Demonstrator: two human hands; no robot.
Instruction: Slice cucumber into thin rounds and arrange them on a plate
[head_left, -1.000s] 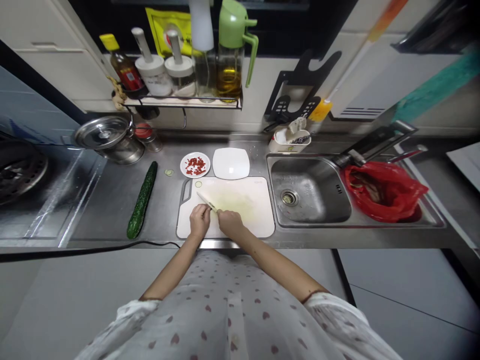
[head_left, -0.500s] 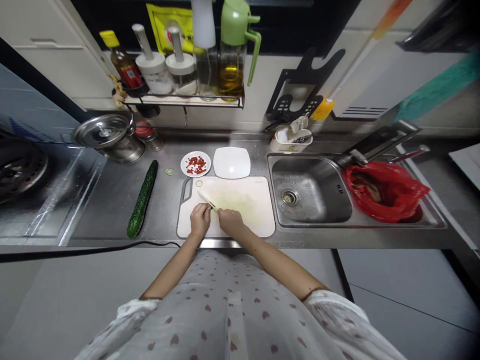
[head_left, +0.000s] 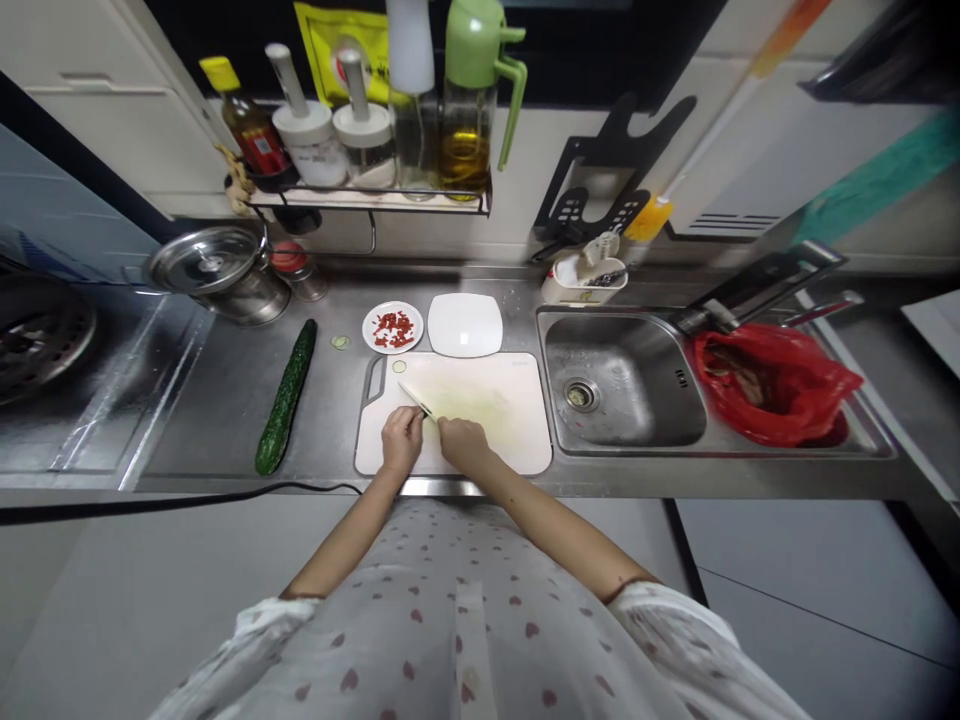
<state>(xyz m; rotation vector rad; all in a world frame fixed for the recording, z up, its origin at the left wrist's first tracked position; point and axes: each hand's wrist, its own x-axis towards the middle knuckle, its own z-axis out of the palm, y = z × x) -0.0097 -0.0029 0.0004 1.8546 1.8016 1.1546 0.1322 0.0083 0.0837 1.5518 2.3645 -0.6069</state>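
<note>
My right hand (head_left: 463, 442) is closed round the handle of a kitchen knife (head_left: 411, 397), whose pale blade points up and to the left over the white cutting board (head_left: 521, 420). Beside the blade, my left hand (head_left: 402, 440) has its fingertips pinched together; whatever they hold is too small or hidden to make out. A thin round cucumber slice (head_left: 399, 367) lies near the board's handle. To the left of the board, a whole green cucumber (head_left: 288, 398) rests on the steel counter, and a few thin slices (head_left: 340, 342) lie behind it.
Behind the board stand a small plate (head_left: 368, 330) of chopped red pieces and a white square plate (head_left: 465, 322). At right is the sink (head_left: 630, 400) with a red plastic bag (head_left: 780, 400). A lidded pot (head_left: 255, 300) and a jar (head_left: 306, 275) stand back left, below a condiment shelf (head_left: 420, 203).
Almost nothing differs. The view has shifted very slightly; both hands and the knife stay at the same place on the board.
</note>
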